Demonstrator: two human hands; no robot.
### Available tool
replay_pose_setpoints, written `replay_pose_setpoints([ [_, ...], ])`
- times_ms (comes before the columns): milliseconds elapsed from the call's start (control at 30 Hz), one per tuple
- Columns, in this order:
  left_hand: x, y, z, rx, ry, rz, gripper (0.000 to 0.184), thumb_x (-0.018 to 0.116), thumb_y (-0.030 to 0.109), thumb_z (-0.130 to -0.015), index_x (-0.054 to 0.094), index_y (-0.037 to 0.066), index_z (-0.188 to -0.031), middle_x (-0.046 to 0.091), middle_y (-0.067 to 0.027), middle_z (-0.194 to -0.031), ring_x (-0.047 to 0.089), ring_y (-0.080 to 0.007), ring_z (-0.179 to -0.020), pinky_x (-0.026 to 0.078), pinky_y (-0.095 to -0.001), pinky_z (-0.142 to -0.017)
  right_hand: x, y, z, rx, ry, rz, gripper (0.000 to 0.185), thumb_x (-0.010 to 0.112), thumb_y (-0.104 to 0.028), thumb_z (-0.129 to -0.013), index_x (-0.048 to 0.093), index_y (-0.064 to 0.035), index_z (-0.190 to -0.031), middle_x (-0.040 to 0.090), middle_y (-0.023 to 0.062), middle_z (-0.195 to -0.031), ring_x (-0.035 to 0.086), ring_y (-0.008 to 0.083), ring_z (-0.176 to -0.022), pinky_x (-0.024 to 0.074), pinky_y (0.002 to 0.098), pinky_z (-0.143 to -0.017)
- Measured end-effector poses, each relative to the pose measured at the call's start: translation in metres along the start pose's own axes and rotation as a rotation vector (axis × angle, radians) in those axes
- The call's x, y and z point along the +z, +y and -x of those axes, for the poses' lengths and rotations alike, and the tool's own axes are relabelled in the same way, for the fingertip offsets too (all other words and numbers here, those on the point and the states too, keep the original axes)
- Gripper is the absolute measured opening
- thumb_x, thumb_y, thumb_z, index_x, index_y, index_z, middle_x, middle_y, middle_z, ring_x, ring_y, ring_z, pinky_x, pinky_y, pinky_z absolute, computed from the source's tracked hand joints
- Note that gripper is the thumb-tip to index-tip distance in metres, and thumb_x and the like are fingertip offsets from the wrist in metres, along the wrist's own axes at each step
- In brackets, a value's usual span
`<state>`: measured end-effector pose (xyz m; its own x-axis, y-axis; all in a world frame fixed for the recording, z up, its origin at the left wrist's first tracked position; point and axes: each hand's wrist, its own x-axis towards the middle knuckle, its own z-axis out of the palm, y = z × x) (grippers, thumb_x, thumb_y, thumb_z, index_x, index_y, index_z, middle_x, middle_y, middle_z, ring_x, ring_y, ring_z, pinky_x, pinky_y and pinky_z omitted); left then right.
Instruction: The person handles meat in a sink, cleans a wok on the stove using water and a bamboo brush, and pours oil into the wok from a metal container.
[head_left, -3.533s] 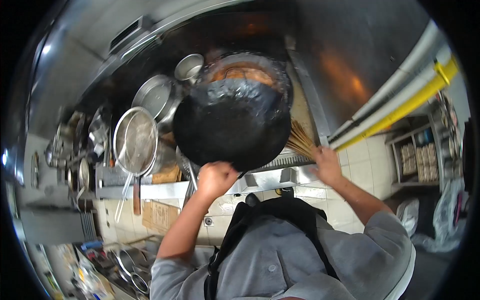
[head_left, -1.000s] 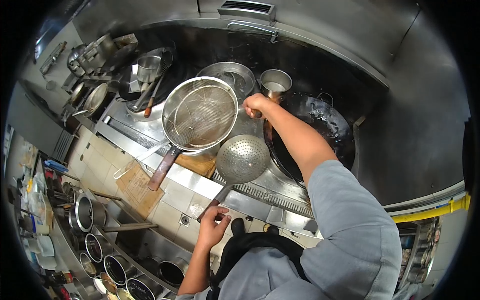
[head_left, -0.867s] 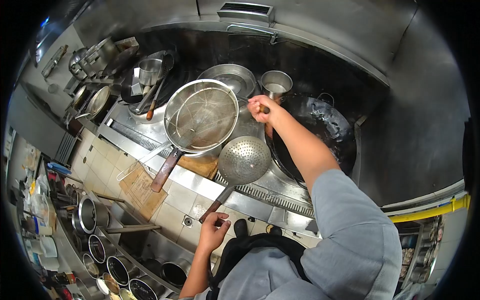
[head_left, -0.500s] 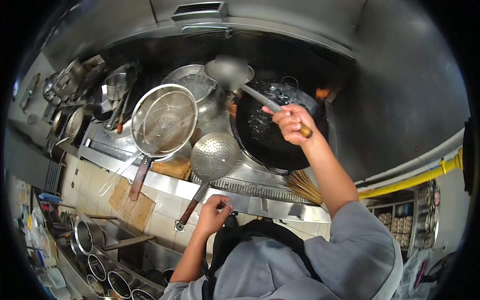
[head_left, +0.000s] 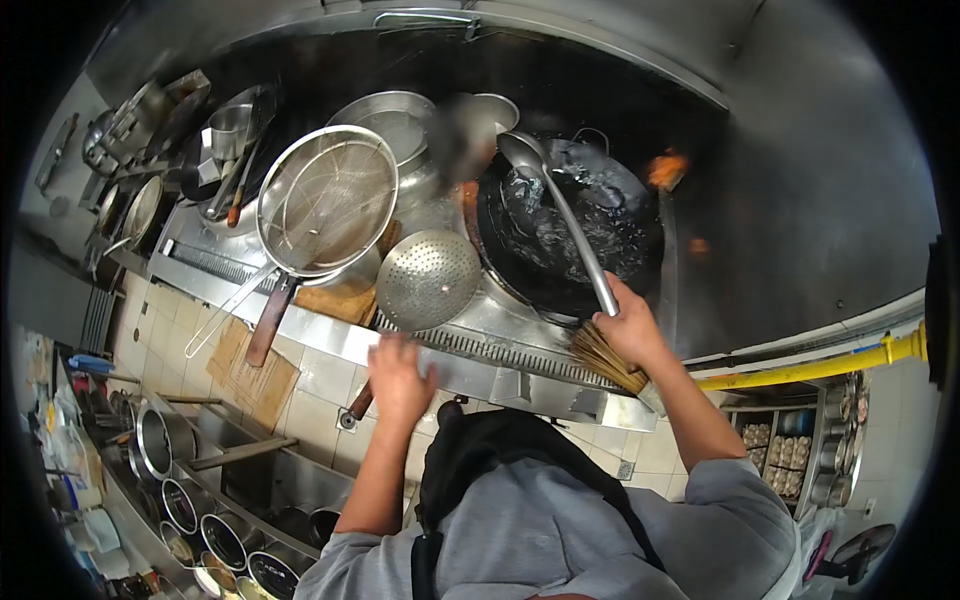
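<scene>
My right hand (head_left: 632, 325) is closed round the handle end of a long metal ladle (head_left: 575, 232). The ladle slants across a black wok (head_left: 655, 260), its bowl over the back left rim. Clear liquid ripples in the wok. A bamboo wok brush (head_left: 603, 358) lies beside my right hand at the stove's front edge. My left hand (head_left: 400, 380) is over the handle of a perforated skimmer (head_left: 430, 280), fingers outstretched and thumb apart. Whether it touches the handle I cannot tell; the hand covers part of it.
Left of the skimmer, a large mesh strainer (head_left: 328, 200) rests on a pot. Metal bowls (head_left: 390, 115) stand behind. Flames (head_left: 667, 170) show at the wok's back right. A yellow pipe (head_left: 810, 368) runs along the right. Several pots (head_left: 225, 540) stand at lower left.
My right hand has come down and back toward the stove's front edge, with the ladle now across the wok. My left hand has reached forward to the skimmer's handle, its fingers uncurled.
</scene>
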<state>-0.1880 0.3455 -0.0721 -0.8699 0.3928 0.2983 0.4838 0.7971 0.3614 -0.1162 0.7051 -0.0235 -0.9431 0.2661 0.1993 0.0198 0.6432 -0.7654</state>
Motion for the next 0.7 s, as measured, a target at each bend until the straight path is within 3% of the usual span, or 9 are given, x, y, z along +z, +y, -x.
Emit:
replay_pose_setpoints([
  [33,-0.002,-0.019,0.002,-0.051,-0.013,-0.179,0.04,0.075,0.019,-0.074,0.062,0.002,-0.108,0.062,-0.018,-0.11,0.055,-0.0349,-0.112,0.04,-0.0469,-0.099,0.021,0.013,0.008,-0.104,0.073,0.016,0.06,0.06,0.002,-0.085,0.043,-0.0073,-0.142,0.055,0.004,-0.074,0.05,0.0096,-0.047,0.0412,0.0286,-0.039],
  [133,0.01,-0.091,0.012,-0.508,-0.591,0.03,0.048,0.069,0.028,-0.081,0.057,-0.003,-0.116,0.066,-0.0246,-0.106,0.062,-0.0382,-0.102,0.048,-0.0479,-0.091,0.063,-0.051,0.002,0.806,-0.36,-0.823,0.044,0.063,-0.005,-0.089,0.051,-0.0122,-0.131,0.049,0.0008,-0.068,0.046,0.0085,-0.045,0.0375,0.0262,-0.036],
  [167,0.013,-0.112,0.01,-0.555,-0.851,0.144,0.046,0.06,0.031,-0.087,0.06,-0.005,-0.115,0.068,-0.0279,-0.102,0.065,-0.0424,-0.098,0.051,-0.0478,-0.088,0.093,-0.047,0.004,0.817,-0.364,-0.794,0.037,0.062,-0.006,-0.09,0.052,-0.0108,-0.125,0.046,-0.0003,-0.064,0.042,0.0083,-0.042,0.0346,0.0259,-0.035],
  [300,-0.044,-0.054,0.011,-0.387,-0.665,0.032,0.03,0.054,0.025,-0.09,0.065,0.006,-0.11,0.07,-0.0216,-0.097,0.065,-0.041,-0.093,0.051,-0.051,-0.081,0.244,-0.014,0.042,0.329,-0.118,-0.162,0.024,0.065,-0.012,-0.086,0.055,-0.0017,-0.106,0.059,0.0158,-0.075,0.06,0.0288,-0.063,0.0497,0.0459,-0.06],
  [333,-0.037,-0.06,0.017,-0.375,-0.675,0.027,0.03,0.054,0.025,-0.09,0.065,0.006,-0.11,0.07,-0.0216,-0.097,0.065,-0.041,-0.093,0.051,-0.051,-0.081,0.263,-0.038,0.047,0.425,-0.057,-0.148,0.027,0.067,-0.015,-0.084,0.054,0.0016,-0.101,0.063,0.0251,-0.088,0.062,0.0424,-0.084,0.0479,0.0505,-0.077],
  [433,-0.024,-0.062,0.029,-0.414,-0.637,-0.046,0.028,0.056,0.026,-0.089,0.067,0.009,-0.109,0.07,-0.02,-0.097,0.066,-0.04,-0.092,0.052,-0.0505,-0.08,0.314,-0.05,0.055,0.507,-0.181,-0.189,0.036,0.067,-0.022,-0.088,0.051,0.001,-0.11,0.062,0.0283,-0.094,0.061,0.0458,-0.091,0.0481,0.051,-0.078],
  [500,-0.022,-0.057,0.031,-0.425,-0.614,-0.021,0.029,0.058,0.027,-0.088,0.068,0.009,-0.109,0.07,-0.02,-0.097,0.066,-0.0399,-0.092,0.052,-0.0501,-0.08,0.3,-0.045,0.059,0.522,-0.278,-0.198,0.039,0.066,-0.023,-0.089,0.05,0.001,-0.115,0.062,0.0276,-0.096,0.062,0.0443,-0.093,0.0487,0.0503,-0.08],
  [600,-0.023,-0.064,0.035,-0.493,-0.607,-0.001,0.046,0.068,0.03,-0.083,0.064,0.006,-0.121,0.068,-0.0222,-0.102,0.064,-0.0414,-0.097,0.051,-0.0493,-0.084,0.189,-0.035,0.088,-0.072,-0.386,-0.148,0.039,0.066,-0.026,-0.088,0.057,-0.0033,-0.118,0.061,0.0188,-0.114,0.061,0.0391,-0.103,0.0499,0.0474,-0.087],
  [700,-0.028,-0.042,0.024,-0.32,-0.267,-0.07,0.063,0.075,0.02,-0.077,0.054,-0.004,-0.131,0.059,-0.0269,-0.116,0.057,-0.0436,-0.109,0.048,-0.0487,-0.092,0.049,0.049,0.13,0.023,-0.031,0.389,0.056,0.07,-0.028,-0.082,0.05,-0.0011,-0.126,0.059,0.0229,-0.119,0.059,0.039,-0.109,0.0477,0.0465,-0.092],
])
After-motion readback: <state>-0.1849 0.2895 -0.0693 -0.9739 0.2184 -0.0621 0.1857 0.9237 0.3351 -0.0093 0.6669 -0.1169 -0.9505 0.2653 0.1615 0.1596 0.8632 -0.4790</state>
